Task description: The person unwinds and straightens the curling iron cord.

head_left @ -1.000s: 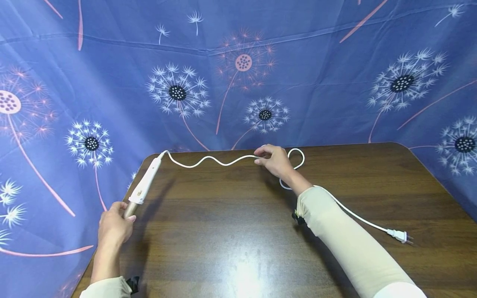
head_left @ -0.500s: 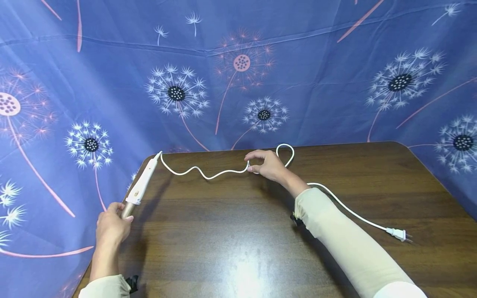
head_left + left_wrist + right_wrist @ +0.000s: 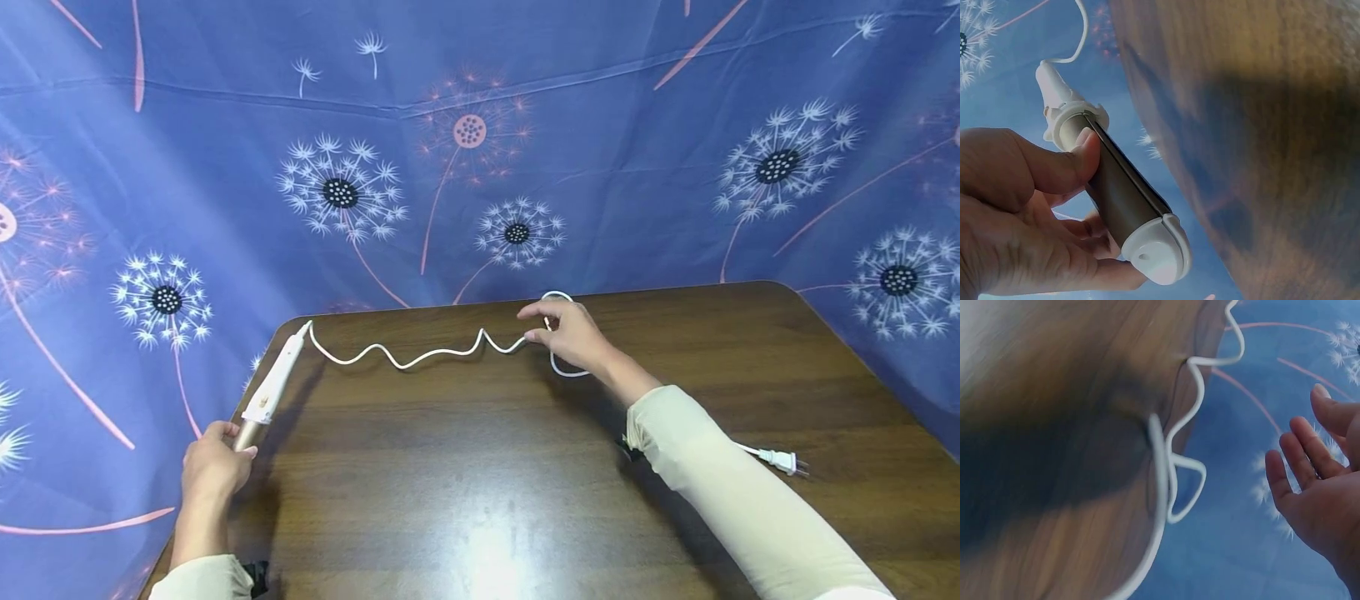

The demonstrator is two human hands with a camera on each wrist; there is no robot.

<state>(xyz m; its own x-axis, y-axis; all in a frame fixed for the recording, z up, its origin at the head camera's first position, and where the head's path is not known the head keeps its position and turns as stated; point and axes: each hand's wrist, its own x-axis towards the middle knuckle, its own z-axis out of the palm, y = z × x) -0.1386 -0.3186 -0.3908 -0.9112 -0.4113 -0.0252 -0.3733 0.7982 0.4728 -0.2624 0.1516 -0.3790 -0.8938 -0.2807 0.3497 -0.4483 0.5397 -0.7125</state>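
At the left of the table, my left hand [image 3: 216, 467] holds a white curling iron [image 3: 274, 383] by its gold barrel. In the left wrist view the thumb presses along the barrel [image 3: 1122, 181], with fingers underneath near the white end cap [image 3: 1159, 253]. From the handle's end a wavy white cord [image 3: 401, 365] runs right across the table. My right hand [image 3: 573, 337] is above the cord near the back edge, thumb and index finger apart. In the right wrist view that hand [image 3: 1329, 494] has extended fingers, and the cord passes beside it, not in its grasp.
A two-pin plug [image 3: 782, 461] lies at the right, the cord near it partly hidden by the right forearm. The brown wooden table [image 3: 390, 467] ends at a blue dandelion-print cloth [image 3: 622, 208] behind and at the left.
My right hand gripped the cord, moved it toward the left and nearer, then let go and shifted right. The left hand still holds the curling iron. The head view has turned slightly right.
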